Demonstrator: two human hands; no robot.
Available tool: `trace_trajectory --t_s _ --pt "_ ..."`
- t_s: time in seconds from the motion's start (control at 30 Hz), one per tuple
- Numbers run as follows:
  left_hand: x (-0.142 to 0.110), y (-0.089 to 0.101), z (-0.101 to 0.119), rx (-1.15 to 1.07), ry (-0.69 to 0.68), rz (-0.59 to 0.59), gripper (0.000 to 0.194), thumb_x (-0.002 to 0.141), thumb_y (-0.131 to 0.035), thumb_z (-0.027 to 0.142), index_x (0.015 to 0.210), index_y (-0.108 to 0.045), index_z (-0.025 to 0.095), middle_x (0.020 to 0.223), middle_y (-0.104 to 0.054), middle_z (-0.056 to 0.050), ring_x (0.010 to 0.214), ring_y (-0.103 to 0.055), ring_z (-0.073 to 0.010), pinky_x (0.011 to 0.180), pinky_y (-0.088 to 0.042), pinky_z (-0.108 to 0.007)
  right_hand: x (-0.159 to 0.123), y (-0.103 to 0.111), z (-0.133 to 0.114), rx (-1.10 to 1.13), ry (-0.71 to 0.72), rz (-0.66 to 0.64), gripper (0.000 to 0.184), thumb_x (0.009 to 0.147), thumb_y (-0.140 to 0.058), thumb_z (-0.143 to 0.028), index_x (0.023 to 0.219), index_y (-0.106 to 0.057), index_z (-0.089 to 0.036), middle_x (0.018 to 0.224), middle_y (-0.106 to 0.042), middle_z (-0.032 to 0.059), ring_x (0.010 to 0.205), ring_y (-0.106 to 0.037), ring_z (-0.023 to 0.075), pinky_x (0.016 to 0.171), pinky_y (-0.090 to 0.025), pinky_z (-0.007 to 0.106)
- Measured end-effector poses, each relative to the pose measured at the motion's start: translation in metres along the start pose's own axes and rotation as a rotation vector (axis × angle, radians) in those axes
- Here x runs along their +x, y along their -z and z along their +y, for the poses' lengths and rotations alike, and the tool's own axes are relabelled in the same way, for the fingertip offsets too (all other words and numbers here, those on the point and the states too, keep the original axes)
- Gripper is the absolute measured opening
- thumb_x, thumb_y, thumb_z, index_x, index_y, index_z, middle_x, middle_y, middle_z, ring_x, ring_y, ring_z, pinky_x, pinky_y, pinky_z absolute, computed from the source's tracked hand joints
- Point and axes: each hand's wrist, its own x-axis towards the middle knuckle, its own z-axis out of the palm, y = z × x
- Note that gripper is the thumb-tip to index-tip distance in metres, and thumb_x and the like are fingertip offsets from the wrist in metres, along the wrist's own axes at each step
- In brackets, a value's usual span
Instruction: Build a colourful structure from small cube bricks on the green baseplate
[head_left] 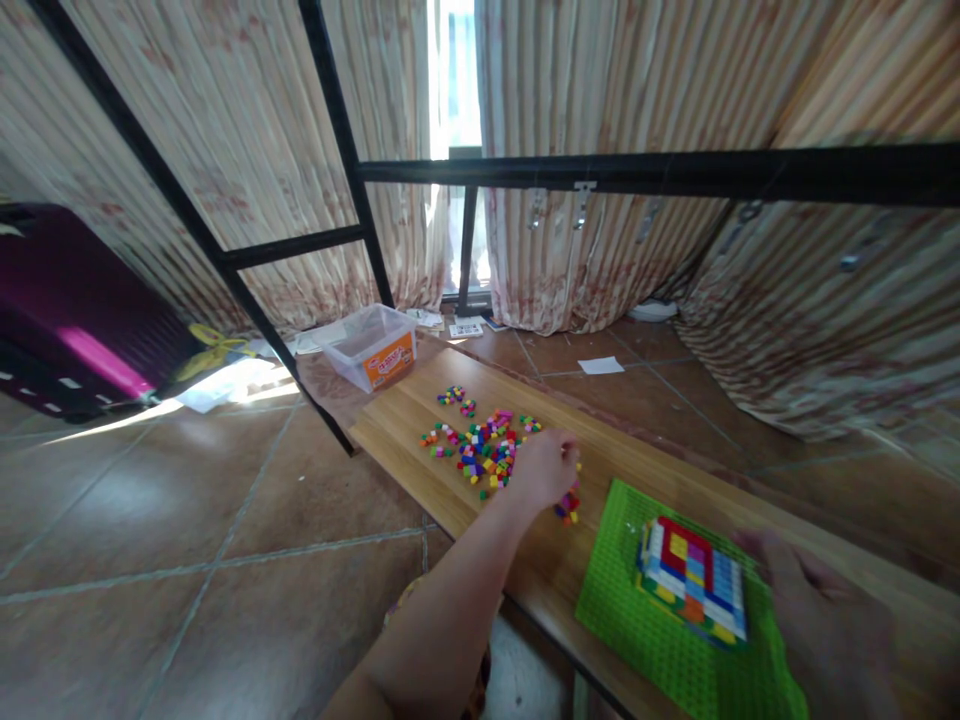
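Note:
My left hand point(546, 468) reaches over the right side of a spread of small coloured toy bricks point(480, 450) on the wooden bench. Its fingers are curled together, and what they hold, if anything, is hidden. A green baseplate point(630, 600) lies to the right. On it stands a layered block of bricks point(694, 575), with red, yellow, blue, white and orange pieces on top. My right hand point(825, 610) is beside the baseplate's right edge, smeared by motion, so its fingers cannot be read.
A clear plastic box point(371, 350) with an orange label stands at the bench's far left end. Black metal bars point(660, 172) cross in front of the curtains point(630, 90). A purple suitcase point(82, 310) is at the left. White paper point(601, 366) lies on the tiled floor.

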Motion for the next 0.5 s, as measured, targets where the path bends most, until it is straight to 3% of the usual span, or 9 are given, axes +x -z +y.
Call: trace_trajectory --t_s 0.27,0.37,0.5 --pt "0.013 0.048 -0.059 0.160 0.254 0.165 0.031 0.088 -0.047 0.018 0.105 -0.072 0.020 0.099 -0.074 -0.008 0.091 -0.065 -0.0191 0.083 -0.048 -0.029 0.002 -0.005 0.003 -0.033 0.052 0.003 0.042 0.079 -0.050 -0.051 0.091 -0.075 -0.020 0.092 -0.074 0.0086 0.097 -0.066 0.0311 0.088 -0.047 0.043" --pt "0.015 0.051 -0.069 0.241 0.302 0.136 0.030 0.087 -0.047 0.021 0.103 -0.074 0.022 0.098 -0.074 -0.007 0.092 -0.065 -0.0200 0.083 -0.048 -0.030 0.003 -0.007 0.004 -0.049 0.061 0.014 0.043 0.078 -0.051 -0.053 0.093 -0.075 -0.020 0.090 -0.074 0.0074 0.095 -0.066 0.0306 0.086 -0.046 0.042" --pt "0.017 0.043 -0.065 0.354 0.257 0.130 0.028 0.086 -0.050 0.030 0.097 -0.075 0.024 0.096 -0.073 -0.007 0.093 -0.065 -0.0206 0.083 -0.048 -0.030 0.003 -0.009 0.003 -0.009 0.084 0.017 0.042 0.077 -0.052 -0.051 0.092 -0.075 -0.019 0.088 -0.074 0.0065 0.093 -0.066 0.0282 0.083 -0.047 0.038"
